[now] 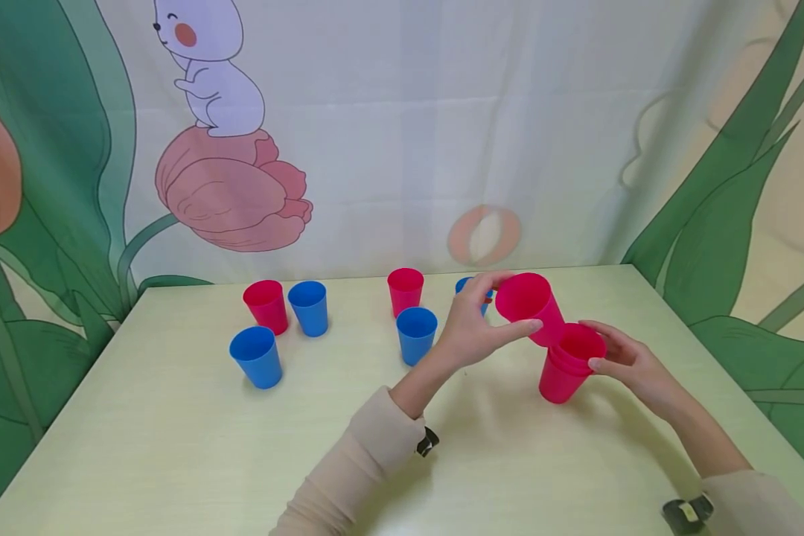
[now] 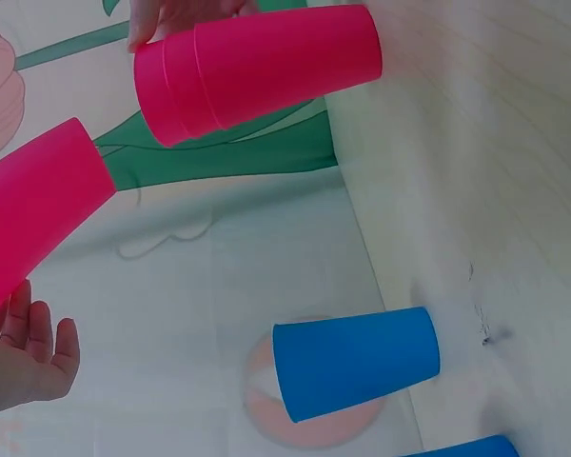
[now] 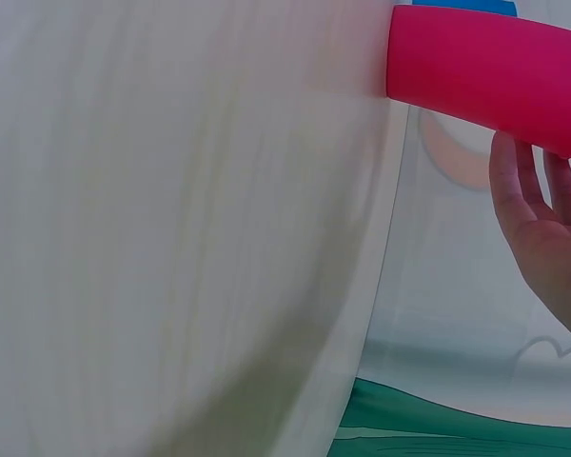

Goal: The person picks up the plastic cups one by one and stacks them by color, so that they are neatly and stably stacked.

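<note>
My left hand (image 1: 472,327) grips a red cup (image 1: 536,313) between thumb and fingers, holding it up with its mouth tilted toward the head camera. Just below and to the right, my right hand (image 1: 636,372) holds nested red cups (image 1: 561,381) near their rims, the stack leaning slightly with its base close to the tabletop. In the head view the single cup's lower end overlaps the stack's mouth. The left wrist view shows a gap between the lone cup (image 2: 43,214) and the stack (image 2: 276,71). Right fingertips (image 3: 504,157) lie against the stack's side in the right wrist view.
On the table (image 1: 174,447) at left stand a red cup (image 1: 266,307) and two blue cups (image 1: 310,309). A red cup (image 1: 405,289) and a blue cup (image 1: 416,336) stand mid-table. Behind my left hand, another blue cup (image 1: 464,285) is partly hidden. A printed curtain (image 1: 402,149) hangs behind.
</note>
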Tool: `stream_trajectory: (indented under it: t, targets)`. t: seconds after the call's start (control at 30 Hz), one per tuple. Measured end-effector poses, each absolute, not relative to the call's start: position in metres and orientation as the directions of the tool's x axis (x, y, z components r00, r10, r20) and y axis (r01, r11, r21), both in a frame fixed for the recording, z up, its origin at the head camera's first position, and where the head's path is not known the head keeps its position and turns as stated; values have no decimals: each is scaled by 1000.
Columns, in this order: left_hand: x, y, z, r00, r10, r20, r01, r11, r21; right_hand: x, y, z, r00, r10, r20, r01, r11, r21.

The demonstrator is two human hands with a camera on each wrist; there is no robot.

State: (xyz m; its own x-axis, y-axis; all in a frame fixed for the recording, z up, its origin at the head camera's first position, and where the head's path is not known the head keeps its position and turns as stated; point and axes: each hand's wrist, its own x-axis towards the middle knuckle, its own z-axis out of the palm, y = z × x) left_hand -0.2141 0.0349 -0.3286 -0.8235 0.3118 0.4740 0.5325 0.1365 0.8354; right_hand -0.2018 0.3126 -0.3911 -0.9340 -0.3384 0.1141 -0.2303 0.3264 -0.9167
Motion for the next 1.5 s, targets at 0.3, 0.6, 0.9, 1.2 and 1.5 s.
stream_trajectory:
  t: [0.3, 0.6, 0.9, 1.2, 1.5]
  targets:
    - [-216, 44, -327, -797, 295, 527, 584, 157, 796, -201, 313, -390, -929, -350, 121, -242, 328, -913]
    - [-217, 54, -327, -803, 295, 517, 576, 165, 801, -200, 311, -390, -936, -336, 106, -228, 349, -909]
    - [-218, 63, -326, -829, 296, 474, 537, 185, 823, -200, 313, -390, -944, -319, 84, -216, 404, -889]
    - [-219, 72, -331, -838, 321, 441, 513, 192, 836, -201, 314, -391, -935, -340, 99, -236, 388, -891]
    - [-221, 83, -336, -847, 342, 408, 492, 211, 844, -202, 317, -392, -920, -368, 131, -270, 357, -895]
